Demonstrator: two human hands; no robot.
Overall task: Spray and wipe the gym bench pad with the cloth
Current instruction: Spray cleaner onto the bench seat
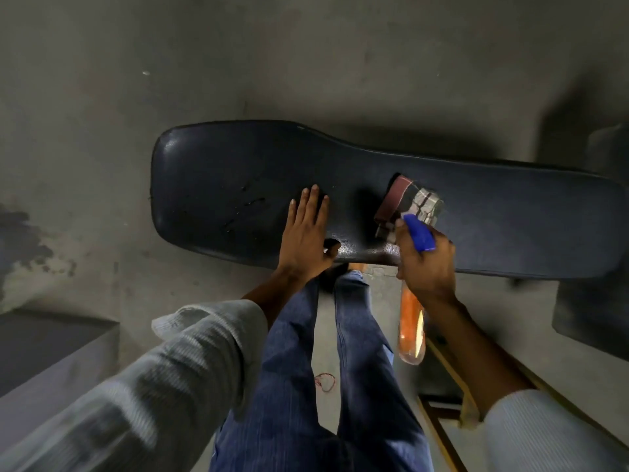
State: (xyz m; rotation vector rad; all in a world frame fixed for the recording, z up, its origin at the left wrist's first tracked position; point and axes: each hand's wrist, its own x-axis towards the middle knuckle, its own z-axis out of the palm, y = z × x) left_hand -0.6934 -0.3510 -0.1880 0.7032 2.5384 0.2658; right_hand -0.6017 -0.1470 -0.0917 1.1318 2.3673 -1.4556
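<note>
The pad [340,185], a long dark vinyl slab that is glossy and wider at its left end, lies under both hands. The left hand [306,229] rests flat and spread on it, gripping nothing; wet streaks shine just left of its fingertips. The right hand [425,264] is clenched round a bottle [410,321], clear plastic with orange liquid and a blue nozzle. A folded checked cloth [405,202] lies on the pad just beyond that hand.
</note>
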